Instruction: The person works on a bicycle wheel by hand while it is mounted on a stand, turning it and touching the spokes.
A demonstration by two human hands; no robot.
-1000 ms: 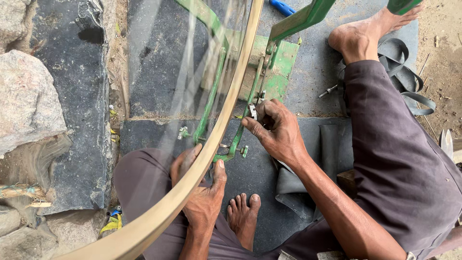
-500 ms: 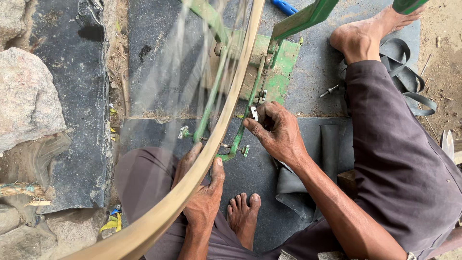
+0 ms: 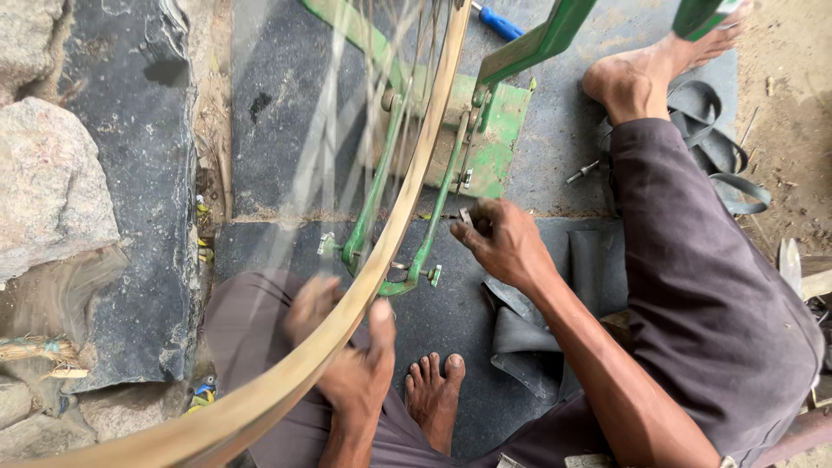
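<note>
Left hand (image 3: 351, 368) is gripping the rim (image 3: 381, 260) in the green stand (image 3: 485, 139); right hand (image 3: 503, 243) is pinching a small tool beside it; fingers risk catching the blurred spokes

We see an outdoor ground of dark stone slabs (image 3: 139, 217), laid flat with sandy seams between them. On the left sits a large pale rough rock (image 3: 52, 186), with smaller stones below it and bits of coloured litter in the gap (image 3: 204, 394). A dark rubber mat (image 3: 468, 321) covers the middle. At the upper right the ground turns to bare sandy dirt (image 3: 793, 121). Soft, even daylight falls, without hard shadows.
</note>
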